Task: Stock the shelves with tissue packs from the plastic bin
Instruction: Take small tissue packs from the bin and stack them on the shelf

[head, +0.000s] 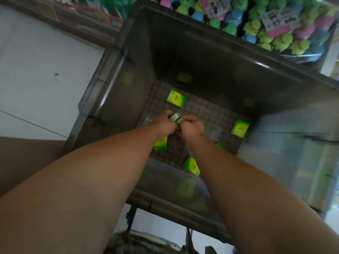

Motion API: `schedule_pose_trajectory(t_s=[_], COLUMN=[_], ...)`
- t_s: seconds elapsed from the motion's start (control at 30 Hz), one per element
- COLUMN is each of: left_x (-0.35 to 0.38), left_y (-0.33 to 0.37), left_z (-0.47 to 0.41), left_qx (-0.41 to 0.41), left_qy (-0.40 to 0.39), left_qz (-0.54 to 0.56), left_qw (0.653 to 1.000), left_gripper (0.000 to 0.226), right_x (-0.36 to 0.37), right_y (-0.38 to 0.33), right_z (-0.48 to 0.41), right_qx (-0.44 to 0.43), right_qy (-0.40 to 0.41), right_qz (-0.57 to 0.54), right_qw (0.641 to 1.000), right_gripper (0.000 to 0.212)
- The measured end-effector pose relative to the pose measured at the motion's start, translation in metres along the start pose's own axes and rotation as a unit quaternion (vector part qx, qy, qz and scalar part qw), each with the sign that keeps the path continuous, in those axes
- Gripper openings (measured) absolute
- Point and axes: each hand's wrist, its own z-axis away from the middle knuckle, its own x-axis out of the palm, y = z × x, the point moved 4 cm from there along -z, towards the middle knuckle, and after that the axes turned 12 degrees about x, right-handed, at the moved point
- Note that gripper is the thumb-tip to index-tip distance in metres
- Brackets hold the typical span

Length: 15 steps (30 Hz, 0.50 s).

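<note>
Tissue pack (176,118), small, green and plastic-wrapped, is gripped between both hands just above the centre of the frame, low inside the bin. Blur hides whether it is one pack or a few. Fingers of the left hand (164,121) curl round its left end, and those of the right hand (192,126) curl round its right end, with the knuckles close together.

Four more flat green packs lie well apart on the gridded bin floor. One lies just above the hands (176,98) and one against the right wall (240,127). Another lies beneath the left wrist (161,143), and the last by the near wall at lower centre (191,165). Bare grid shows between them on every side of the hands.

Steep walls of the dark translucent plastic bin (102,99) rise around the floor, and both forearms cross its near rim. A white tiled floor (36,70) fills the left of the frame. Bagged pastel plastic toys (275,24) crowd the rim at the upper right.
</note>
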Motion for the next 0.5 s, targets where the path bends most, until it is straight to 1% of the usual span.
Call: schedule_pose_trajectory(t_s=[0.03, 0.1, 0.13, 0.2, 0.3, 0.37, 0.43, 0.5], left_x=[-0.003, -0.007, -0.009, -0.011, -0.017, -0.021, -0.019, -0.010], left_y=[0.001, 0.004, 0.003, 0.004, 0.001, -0.008, -0.017, -0.031], left_z=[0.002, 0.006, 0.009, 0.015, 0.022, 0.023, 0.025, 0.025], left_qx=[0.006, 0.031, 0.035, 0.045, 0.049, 0.045, 0.033, 0.010], left_qy=[0.002, -0.013, -0.014, -0.014, -0.017, -0.026, -0.040, -0.053], left_qz=[0.004, -0.020, -0.021, 0.019, 0.060, 0.037, -0.008, -0.038], left_qw=[1.000, 0.999, 0.999, 0.999, 0.997, 0.998, 0.999, 0.998], left_gripper=[0.051, 0.051, 0.049, 0.040, 0.033, 0.038, 0.042, 0.049], right_x=[0.002, 0.004, 0.004, 0.003, -0.003, -0.003, 0.004, 0.007], right_y=[-0.001, -0.003, -0.005, -0.013, -0.016, -0.011, -0.004, 0.003], right_z=[0.004, 0.011, 0.015, 0.024, 0.025, 0.025, 0.027, 0.026], right_qx=[0.004, -0.006, -0.015, -0.024, 0.023, 0.050, 0.037, -0.013], right_qy=[-0.012, -0.012, -0.005, 0.001, 0.007, 0.015, 0.040, 0.105], right_qz=[-0.037, -0.093, -0.099, -0.100, -0.151, -0.174, -0.160, -0.086], right_qw=[0.999, 0.996, 0.995, 0.995, 0.988, 0.983, 0.986, 0.991], right_gripper=[0.025, 0.027, 0.026, 0.021, 0.024, 0.019, 0.018, 0.020])
